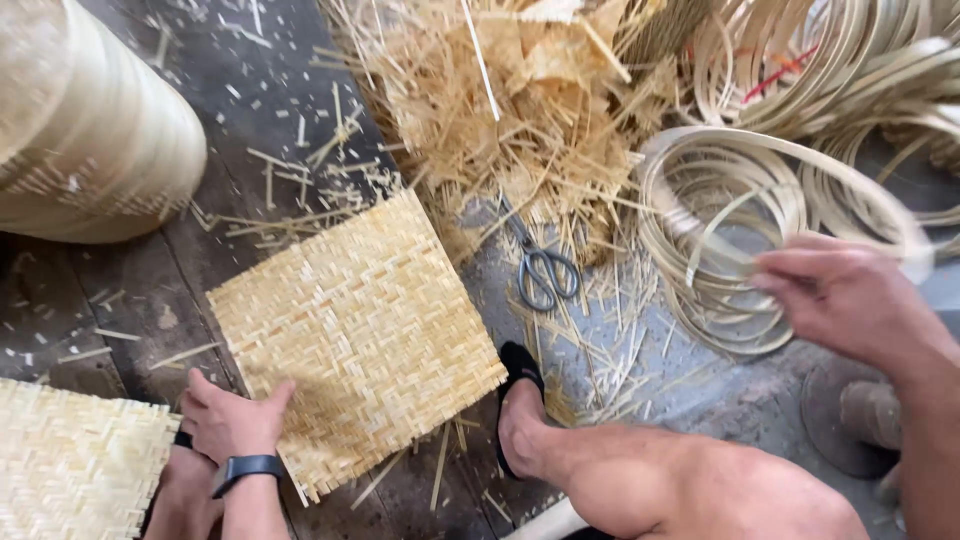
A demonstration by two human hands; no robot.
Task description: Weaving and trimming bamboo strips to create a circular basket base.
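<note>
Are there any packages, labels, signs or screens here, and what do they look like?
No packages, labels or signs show.
Wrist band: on the left hand's wrist, lower left; dark, with a flat rectangular face that may be a screen, blank from this view.

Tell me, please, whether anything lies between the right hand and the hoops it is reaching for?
Nothing visible does. The right hand is already at the pile of hoops, its fingers on a loose strip. The scissors lie off to the side, and the left hand presses the woven mat.
</note>
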